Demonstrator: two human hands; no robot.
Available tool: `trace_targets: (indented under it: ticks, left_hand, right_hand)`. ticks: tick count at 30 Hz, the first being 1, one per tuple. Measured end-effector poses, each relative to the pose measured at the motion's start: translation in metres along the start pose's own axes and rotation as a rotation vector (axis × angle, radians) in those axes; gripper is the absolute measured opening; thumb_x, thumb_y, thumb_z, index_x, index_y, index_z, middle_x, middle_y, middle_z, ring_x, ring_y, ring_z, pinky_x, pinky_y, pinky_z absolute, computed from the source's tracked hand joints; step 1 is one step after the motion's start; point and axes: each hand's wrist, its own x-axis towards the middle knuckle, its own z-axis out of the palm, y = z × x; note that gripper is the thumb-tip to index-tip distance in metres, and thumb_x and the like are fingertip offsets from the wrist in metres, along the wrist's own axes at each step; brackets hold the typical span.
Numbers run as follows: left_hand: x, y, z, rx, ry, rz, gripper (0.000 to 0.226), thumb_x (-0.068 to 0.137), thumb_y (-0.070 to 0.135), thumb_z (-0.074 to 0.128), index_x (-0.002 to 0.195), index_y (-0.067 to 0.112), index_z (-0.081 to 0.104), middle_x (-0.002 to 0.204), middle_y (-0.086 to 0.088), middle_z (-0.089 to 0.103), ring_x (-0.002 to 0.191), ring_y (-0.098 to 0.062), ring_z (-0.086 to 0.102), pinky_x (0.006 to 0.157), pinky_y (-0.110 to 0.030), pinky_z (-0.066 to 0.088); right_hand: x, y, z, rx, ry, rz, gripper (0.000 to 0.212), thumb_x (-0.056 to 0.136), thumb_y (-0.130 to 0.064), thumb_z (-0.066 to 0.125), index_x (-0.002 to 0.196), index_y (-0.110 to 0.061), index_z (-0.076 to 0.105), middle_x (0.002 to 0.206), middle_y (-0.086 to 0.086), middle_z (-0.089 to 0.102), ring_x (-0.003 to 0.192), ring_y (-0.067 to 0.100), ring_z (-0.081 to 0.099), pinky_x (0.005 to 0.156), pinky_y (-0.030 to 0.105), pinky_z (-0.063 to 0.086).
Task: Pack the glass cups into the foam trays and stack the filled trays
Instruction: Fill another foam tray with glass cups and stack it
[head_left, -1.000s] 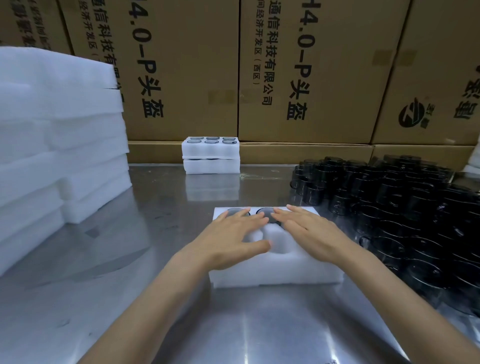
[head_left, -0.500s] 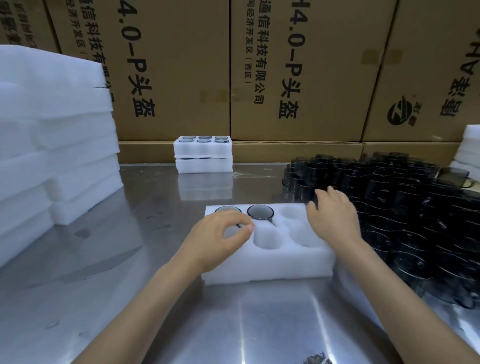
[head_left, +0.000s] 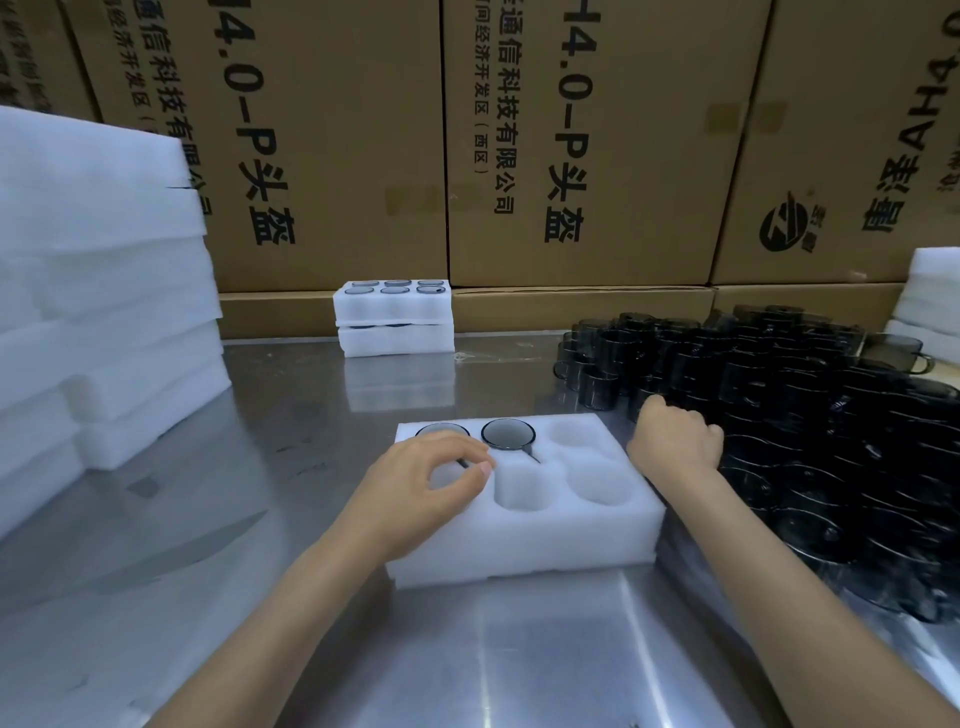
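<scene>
A white foam tray (head_left: 524, 545) with six round pockets lies on the steel table in front of me. Two dark glass cups (head_left: 508, 434) sit in its far-left and far-middle pockets; the other pockets hold nothing. My left hand (head_left: 421, 483) rests on the tray's front-left corner, fingers loosely curled, with nothing in them. My right hand (head_left: 675, 441) is just past the tray's right edge, at the near side of a big cluster of dark glass cups (head_left: 805, 415). Its fingers bend down among the cups and are hidden.
Two filled foam trays (head_left: 395, 317) stand stacked at the back centre against cardboard cartons (head_left: 332, 156). A tall stack of foam pieces (head_left: 104, 312) fills the left side. More foam (head_left: 930, 291) sits at the far right. Bare steel table (head_left: 291, 415) lies between.
Both hands lay flat on the tray a second ago. My right hand has since left it and moved right to the cup cluster. My left hand drew back to the front-left pocket and curled.
</scene>
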Motion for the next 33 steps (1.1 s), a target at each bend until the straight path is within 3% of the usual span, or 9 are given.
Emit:
trace_targets:
  ticks: [4, 7, 12, 15, 18, 26, 28, 31, 33]
  left_hand:
    - [-0.001, 0.001, -0.002, 0.054, -0.025, 0.007, 0.024, 0.081, 0.048, 0.048, 0.089, 0.036, 0.068, 0.103, 0.033, 0.061, 0.106, 0.011, 0.052, 0.086, -0.014, 0.039]
    - [-0.002, 0.003, -0.004, 0.154, -0.047, 0.01, 0.026, 0.081, 0.051, 0.046, 0.094, 0.04, 0.066, 0.105, 0.035, 0.06, 0.107, 0.013, 0.05, 0.088, -0.017, 0.041]
    - [-0.002, 0.005, -0.008, 0.301, -0.076, 0.014, 0.027, 0.078, 0.055, 0.041, 0.096, 0.047, 0.059, 0.109, 0.037, 0.056, 0.11, 0.012, 0.047, 0.092, -0.022, 0.042]
    - [-0.002, 0.007, -0.009, 0.314, -0.071, 0.019, 0.025, 0.077, 0.055, 0.041, 0.094, 0.047, 0.059, 0.109, 0.035, 0.057, 0.108, 0.01, 0.048, 0.092, -0.026, 0.044]
    - [-0.003, 0.009, -0.01, 0.312, -0.073, 0.028, 0.022, 0.077, 0.055, 0.042, 0.091, 0.048, 0.058, 0.108, 0.035, 0.057, 0.107, 0.01, 0.049, 0.092, -0.027, 0.044]
    - [-0.002, 0.01, -0.013, 0.306, -0.087, 0.046, 0.027, 0.076, 0.057, 0.041, 0.091, 0.044, 0.059, 0.104, 0.036, 0.058, 0.104, 0.01, 0.051, 0.091, -0.03, 0.046]
    - [-0.002, 0.01, -0.014, 0.308, -0.094, 0.043, 0.021, 0.079, 0.054, 0.046, 0.091, 0.043, 0.06, 0.104, 0.035, 0.058, 0.104, 0.01, 0.051, 0.091, -0.03, 0.046]
    - [0.001, 0.01, -0.018, 0.305, -0.119, 0.037, 0.023, 0.078, 0.055, 0.047, 0.09, 0.042, 0.061, 0.101, 0.035, 0.057, 0.102, 0.008, 0.052, 0.088, -0.032, 0.047]
    - [0.002, 0.011, -0.019, 0.292, -0.129, 0.039, 0.025, 0.076, 0.056, 0.046, 0.088, 0.04, 0.061, 0.1, 0.03, 0.058, 0.1, 0.006, 0.052, 0.087, -0.033, 0.048]
  right_hand:
    - [0.0, 0.004, 0.001, 0.053, 0.052, -0.067, 0.022, 0.089, -0.009, 0.047, 0.111, -0.006, 0.048, 0.099, 0.011, 0.065, 0.092, 0.029, 0.058, 0.083, 0.036, 0.035]
    - [0.001, 0.007, 0.002, 0.167, 0.113, -0.111, 0.03, 0.093, -0.019, 0.054, 0.121, -0.01, 0.05, 0.1, 0.007, 0.068, 0.094, 0.028, 0.062, 0.086, 0.037, 0.039]
    - [-0.005, 0.005, -0.009, 0.686, 0.43, -0.191, 0.027, 0.091, -0.034, 0.06, 0.115, -0.02, 0.058, 0.061, -0.006, 0.061, 0.063, 0.015, 0.059, 0.076, 0.037, 0.051]
    - [-0.009, -0.001, -0.022, 0.944, 0.509, -0.219, 0.009, 0.093, -0.031, 0.056, 0.097, -0.026, 0.063, 0.066, -0.006, 0.065, 0.07, 0.013, 0.063, 0.071, 0.041, 0.053]
    - [-0.015, -0.009, -0.03, 1.002, 0.547, -0.269, 0.011, 0.091, -0.033, 0.059, 0.088, -0.027, 0.068, 0.07, -0.012, 0.066, 0.074, 0.01, 0.064, 0.07, 0.043, 0.054]
    - [-0.022, -0.022, -0.025, 0.975, 0.233, -0.356, 0.014, 0.084, -0.038, 0.066, 0.078, -0.027, 0.071, 0.07, -0.01, 0.069, 0.073, 0.009, 0.065, 0.07, 0.039, 0.054]
    - [-0.021, -0.021, -0.026, 1.006, 0.111, -0.399, 0.009, 0.083, -0.029, 0.064, 0.09, -0.032, 0.071, 0.075, -0.013, 0.07, 0.081, 0.005, 0.064, 0.075, 0.037, 0.054]
    - [-0.018, -0.016, -0.027, 0.958, -0.244, -0.456, 0.037, 0.083, -0.015, 0.056, 0.112, -0.038, 0.059, 0.084, -0.011, 0.072, 0.096, 0.013, 0.061, 0.085, 0.04, 0.05]
    - [-0.015, -0.013, -0.027, 0.889, -0.341, -0.5, 0.049, 0.085, -0.009, 0.057, 0.127, -0.035, 0.05, 0.091, -0.016, 0.071, 0.102, 0.014, 0.06, 0.088, 0.039, 0.048]
